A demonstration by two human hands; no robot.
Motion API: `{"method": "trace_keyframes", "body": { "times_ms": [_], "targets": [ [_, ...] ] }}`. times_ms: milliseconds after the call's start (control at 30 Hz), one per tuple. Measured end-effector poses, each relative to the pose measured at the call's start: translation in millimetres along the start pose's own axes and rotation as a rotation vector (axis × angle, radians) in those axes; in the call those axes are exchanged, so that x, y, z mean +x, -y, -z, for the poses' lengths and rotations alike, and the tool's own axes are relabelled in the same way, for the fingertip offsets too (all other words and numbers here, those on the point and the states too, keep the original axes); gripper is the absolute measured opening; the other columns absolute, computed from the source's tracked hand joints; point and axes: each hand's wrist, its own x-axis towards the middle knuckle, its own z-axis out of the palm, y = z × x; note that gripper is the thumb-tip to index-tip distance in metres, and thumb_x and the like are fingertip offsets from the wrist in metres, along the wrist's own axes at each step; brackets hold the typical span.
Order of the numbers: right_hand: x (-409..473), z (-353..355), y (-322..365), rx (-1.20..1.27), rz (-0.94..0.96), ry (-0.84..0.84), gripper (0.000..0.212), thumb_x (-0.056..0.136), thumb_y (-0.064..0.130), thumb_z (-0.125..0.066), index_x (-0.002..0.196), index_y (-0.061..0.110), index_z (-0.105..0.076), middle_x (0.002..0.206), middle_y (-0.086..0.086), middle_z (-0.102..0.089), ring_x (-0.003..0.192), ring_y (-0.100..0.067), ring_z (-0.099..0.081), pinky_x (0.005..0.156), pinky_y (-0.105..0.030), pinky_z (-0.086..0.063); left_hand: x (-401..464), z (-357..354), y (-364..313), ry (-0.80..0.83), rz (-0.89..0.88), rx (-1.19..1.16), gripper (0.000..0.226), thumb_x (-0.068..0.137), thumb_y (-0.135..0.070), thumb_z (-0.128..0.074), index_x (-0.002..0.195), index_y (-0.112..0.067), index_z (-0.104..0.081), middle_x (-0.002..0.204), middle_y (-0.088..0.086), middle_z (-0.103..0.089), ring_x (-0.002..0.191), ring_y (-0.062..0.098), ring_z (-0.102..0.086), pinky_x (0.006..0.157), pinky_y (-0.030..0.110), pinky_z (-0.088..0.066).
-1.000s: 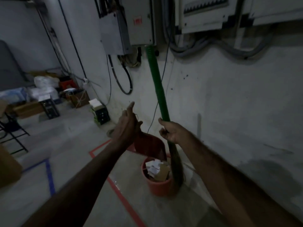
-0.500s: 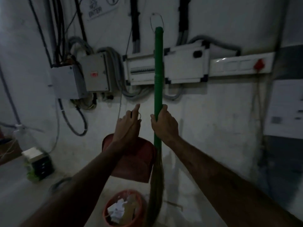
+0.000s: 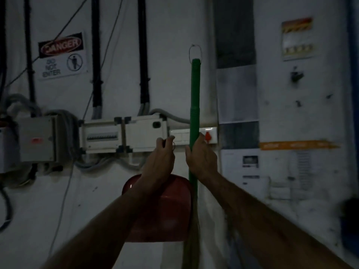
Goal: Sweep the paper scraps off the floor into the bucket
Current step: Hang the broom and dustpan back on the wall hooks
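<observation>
While right hand (image 3: 202, 158) fingers wrap upright broom handle (image 3: 194, 98) mid-frame, left hand (image 3: 160, 162) pinches dustpan (image 3: 165, 214) w/ loop, just left.

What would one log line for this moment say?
right hand: grips upright green broom | left hand: holds red dustpan up | facing wall | bucket: out of view
</observation>
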Motion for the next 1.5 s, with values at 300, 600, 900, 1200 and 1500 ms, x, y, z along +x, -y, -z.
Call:
{"method": "trace_keyframes", "body": {
  "times_ms": [300, 600, 900, 1200, 1500],
  "targets": [
    [83.4, 106.6, -102.7, -0.055, 0.057, -0.013, 0.056, 0.1, 0.039, -0.052, 0.14, 0.007, -0.03, 0.11, -0.011, -0.068, 0.09, -0.029, -0.068, 0.07, -0.037, -0.054, 95.9, -41.4, -150.6, -0.098, -0.126, -0.17, 0.059, 0.084, -0.005, -0.06, 0.139, -0.017, -0.042, 0.112, 0.009, -0.047, 0.071, 0.022, -0.054, 0.052, 0.03, -0.038],
    [148.6, 156.6, -214.4, -0.115, -0.075, -0.003, 0.049, 0.098, 0.047, -0.053, 0.127, 0.011, -0.038, 0.108, -0.011, -0.065, 0.092, -0.03, -0.066, 0.071, -0.036, -0.052, 182.4, -95.1, -239.0, -0.074, -0.09, -0.447, 0.058, 0.09, -0.071, -0.046, 0.132, -0.032, -0.047, 0.117, 0.0, -0.044, 0.09, 0.013, -0.054, 0.079, 0.032, -0.047],
    [194.5, 140.8, -306.0, -0.255, 0.003, -0.027, 0.044, 0.097, 0.047, -0.055, 0.116, 0.01, -0.041, 0.1, -0.011, -0.063, 0.085, -0.029, -0.063, 0.062, -0.031, -0.041, 264.3, -178.1, -304.9, 0.002, -0.141, -0.517, 0.056, 0.087, -0.071, -0.051, 0.113, -0.022, -0.053, 0.109, 0.004, -0.043, 0.077, 0.015, -0.053, 0.072, 0.029, -0.044],
    [240.3, 170.7, -380.4, -0.22, 0.042, 0.004, 0.038, 0.093, 0.037, -0.057, 0.116, 0.011, -0.045, 0.101, -0.009, -0.062, 0.083, -0.028, -0.064, 0.064, -0.035, -0.051, 309.3, -247.9, -373.3, 0.045, -0.084, -0.589, 0.045, 0.089, -0.062, -0.056, 0.1, -0.019, -0.052, 0.107, 0.006, -0.042, 0.082, 0.023, -0.055, 0.073, 0.033, -0.046],
    [343.0, 195.1, -408.5, 0.01, 0.225, -0.182, 0.07, 0.103, 0.035, -0.043, 0.158, 0.017, -0.006, 0.16, -0.013, -0.028, 0.137, -0.027, -0.04, 0.111, -0.042, -0.037, 332.6, -305.8, -419.9, 0.092, -0.068, -0.546, 0.029, 0.093, -0.037, -0.058, 0.11, -0.014, -0.052, 0.109, 0.01, -0.044, 0.082, 0.029, -0.059, 0.077, 0.045, -0.056]
  ]
}}
